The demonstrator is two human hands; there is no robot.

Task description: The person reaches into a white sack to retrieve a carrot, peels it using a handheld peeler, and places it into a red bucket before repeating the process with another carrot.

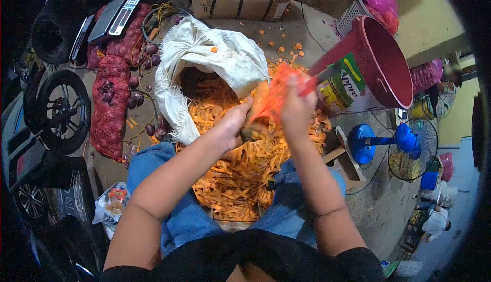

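Wheel: far to the left of the white woven plastic sack [232, 59], we spot a black spoked wheel [65, 112].
Scale: beyond the white sack and to its left, we have a grey flat-topped scale with a pale keypad [108, 18].
Onions: left of the white sack we see a long red mesh bag packed with purple onions [110, 108], loose ones lying between the two.
Peelings: and here's a heap of thin orange peelings [225, 187], in the white sack's mouth and spread in front of it, between our denim knees!
Left hand: just in front of the white sack's right side, our left hand [235, 122] has its fingers wrapped round a thick orange root vegetable [259, 97], above the peelings.
Right hand: to the white sack's right, our right hand [299, 108] curls its fingers round a red handle [308, 86]; the rest is blurred.
Bucket: further right of the white sack, we've got a tall red plastic bucket [340, 41], tilted.
Fan: farthest right of the white sack, a blue fan with a round wire cage [404, 141].
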